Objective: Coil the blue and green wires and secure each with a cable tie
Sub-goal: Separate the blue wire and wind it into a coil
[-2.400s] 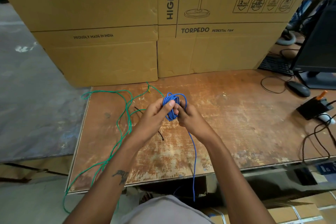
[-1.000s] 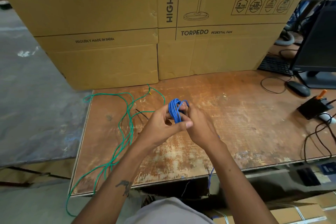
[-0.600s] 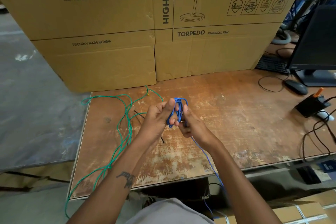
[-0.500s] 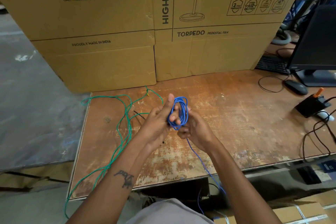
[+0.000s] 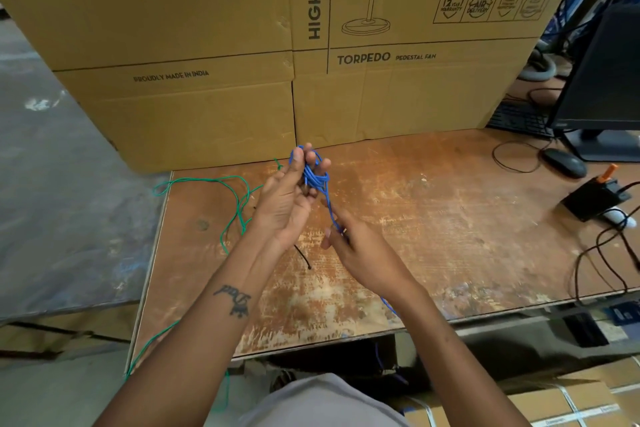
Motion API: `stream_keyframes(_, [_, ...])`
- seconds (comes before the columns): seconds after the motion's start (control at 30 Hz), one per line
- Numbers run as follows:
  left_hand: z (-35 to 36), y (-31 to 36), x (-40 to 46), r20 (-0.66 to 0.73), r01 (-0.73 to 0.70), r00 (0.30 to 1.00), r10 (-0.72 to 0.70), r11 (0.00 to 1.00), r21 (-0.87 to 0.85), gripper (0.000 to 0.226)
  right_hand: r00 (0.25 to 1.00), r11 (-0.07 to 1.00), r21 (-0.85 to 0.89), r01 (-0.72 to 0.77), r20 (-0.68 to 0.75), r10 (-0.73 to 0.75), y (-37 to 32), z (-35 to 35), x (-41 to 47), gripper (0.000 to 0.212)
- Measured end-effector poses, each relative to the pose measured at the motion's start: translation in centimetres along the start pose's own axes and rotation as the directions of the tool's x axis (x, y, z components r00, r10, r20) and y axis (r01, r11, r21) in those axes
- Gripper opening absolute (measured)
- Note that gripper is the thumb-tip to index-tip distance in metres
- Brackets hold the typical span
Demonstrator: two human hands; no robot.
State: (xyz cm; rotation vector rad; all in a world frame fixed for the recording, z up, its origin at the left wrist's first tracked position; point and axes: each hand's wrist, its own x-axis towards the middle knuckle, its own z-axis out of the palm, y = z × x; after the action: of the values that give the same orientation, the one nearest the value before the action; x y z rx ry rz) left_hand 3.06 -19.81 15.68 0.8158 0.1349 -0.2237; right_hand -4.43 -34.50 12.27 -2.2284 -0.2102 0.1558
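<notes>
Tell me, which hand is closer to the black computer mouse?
Right. The right hand pinches the thin blue wire mid-table, on the side toward the black computer mouse; the left hand holds the coil farther away.

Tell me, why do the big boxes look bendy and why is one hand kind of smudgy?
In the head view, the wide lens bows the edges of the cardboard boxes and table. The right hand looks smeared, probably from moving, while the left hand holding the blue wire is sharper. The monitor corner is dark; soft light falls on the tabletop.
</notes>
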Motion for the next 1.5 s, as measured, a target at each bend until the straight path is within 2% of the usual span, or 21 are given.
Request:
stream_keyframes(0.1, [-0.1, -0.5, 1.2, -0.079, -0.097, 0.992, 0.098, 0.995, 0.027, 0.014, 0.988, 0.998, -0.055, -0.013, 0.151, 0.021, -1.0, 0.0, -0.7, 0.044])
stream_keyframes(0.2, [-0.6, -1.2, 2.1, -0.068, -0.234, 0.965, 0.255, 0.946, 0.222, 0.012, 0.982, 0.998, 0.015, -0.062, 0.179, 0.059, -1.6, -0.7, -1.8, 0.036])
stream_keyframes(0.27, [-1.7, -1.5, 2.8, -0.034, -0.307, 0.938, 0.346, 0.871, 0.384, 0.018, 0.978, 0.991, 0.098, -0.091, 0.197, 0.070, -2.2, -1.3, -2.8, 0.026])
stream_keyframes(0.37, [-3.8, -1.8, 3.3, 0.080, -0.326, 0.936, 0.343, 0.756, 0.568, 0.015, 0.997, 0.997, 0.080, -0.024, 0.078, 0.017, -3.6, -2.5, -3.4, 0.018])
stream_keyframes(0.5, [-5.1, -3.2, 2.2, 0.210, -0.286, 0.958, 0.195, 0.699, 0.656, 0.014, 0.990, 0.993, -0.114, 0.042, -0.128, -0.057, -5.0, -4.5, -1.5, 0.024])
stream_keyframes(0.6, [-4.7, -4.8, 0.5, 0.261, -0.258, 0.959, 0.109, 0.717, 0.648, 0.015, 0.976, 0.990, -0.134, 0.042, -0.208, -0.070, -4.8, -5.9, 1.2, 0.024])
stream_keyframes(0.7, [-4.4, -6.0, -1.2, 0.263, -0.262, 0.957, 0.121, 0.747, 0.611, 0.031, 0.965, 0.990, -0.131, 0.051, -0.251, -0.083, -3.6, -6.6, 4.0, 0.020])
stream_keyframes(0.87, [-3.3, -6.3, -3.3, 0.220, -0.199, 0.971, 0.095, 0.831, 0.520, 0.047, 0.964, 0.995, 0.099, 0.010, -0.266, 0.017, 0.0, -5.8, 6.6, 0.011])
stream_keyframes(1.03, [-4.0, -4.9, -3.9, 0.334, -0.171, 0.942, 0.015, 0.879, 0.444, 0.037, 0.975, 0.986, 0.168, 0.019, -0.223, 0.019, 1.8, -4.1, 6.2, 0.017])
stream_keyframes(1.17, [-3.6, -3.6, -3.7, 0.307, -0.198, 0.949, 0.074, 0.897, 0.395, 0.036, 0.981, 0.989, 0.147, 0.007, -0.192, 0.022, 2.7, -2.3, 4.8, 0.018])
stream_keyframes(1.27, [-2.7, -2.9, -3.3, 0.280, -0.218, 0.952, 0.123, 0.913, 0.343, 0.029, 0.995, 0.979, 0.203, -0.012, -0.099, 0.033, 2.3, -0.6, 3.0, 0.038])
stream_keyframes(1.3, [-2.4, -2.7, -3.2, 0.256, -0.224, 0.956, 0.143, 0.919, 0.324, 0.025, 0.997, 0.980, 0.198, -0.013, -0.067, 0.027, 2.1, -0.1, 2.5, 0.040])
stream_keyframes(1.4, [-1.8, -2.4, -2.3, 0.136, -0.242, 0.968, 0.211, 0.926, 0.288, 0.018, 1.000, 0.999, -0.039, 0.008, 0.022, -0.007, 1.5, 1.1, 1.0, 0.053])
stream_keyframes(1.5, [-1.9, -1.8, -0.9, 0.065, -0.295, 0.955, 0.288, 0.917, 0.270, 0.013, 0.996, 0.983, -0.181, 0.014, 0.091, 0.003, 0.8, 1.8, -0.3, 0.043])
